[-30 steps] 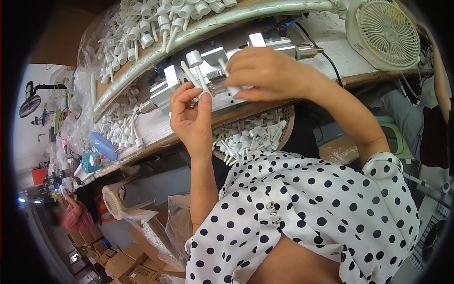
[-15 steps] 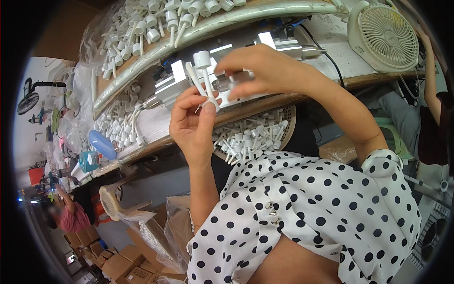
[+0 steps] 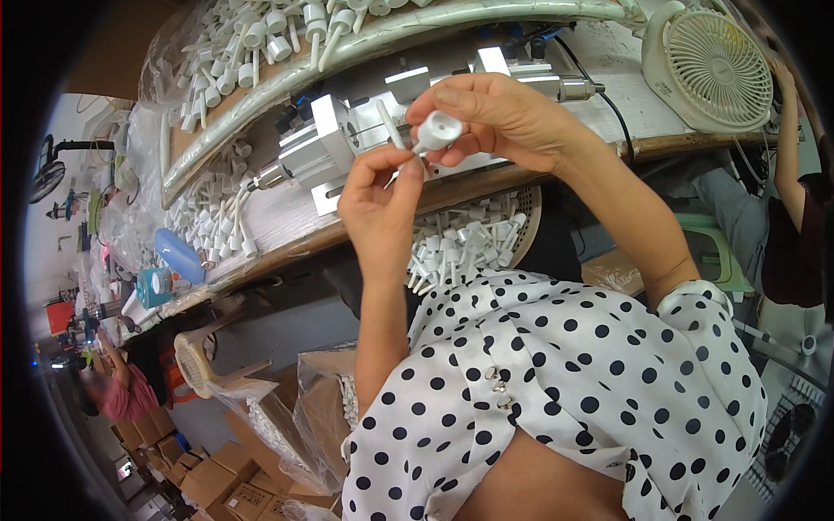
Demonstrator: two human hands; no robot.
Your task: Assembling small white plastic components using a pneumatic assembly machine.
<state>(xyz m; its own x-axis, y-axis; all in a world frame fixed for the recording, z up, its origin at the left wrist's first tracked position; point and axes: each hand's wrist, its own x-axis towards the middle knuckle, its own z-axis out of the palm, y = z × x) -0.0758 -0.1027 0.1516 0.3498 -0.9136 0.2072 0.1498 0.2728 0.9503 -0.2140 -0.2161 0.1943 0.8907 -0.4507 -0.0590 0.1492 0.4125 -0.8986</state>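
Small white plastic cap (image 3: 437, 131) with a thin white tube (image 3: 392, 127), held raised above the workbench

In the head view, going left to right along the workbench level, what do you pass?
Blue bottle → metal fixture block → left hand → white cap held in the right hand → cream desk fan.

My right hand (image 3: 499, 117) hides part of the metal fixture (image 3: 347, 143) behind it. The desk fan (image 3: 708, 65) beside that fixture is cut off at the top edge.
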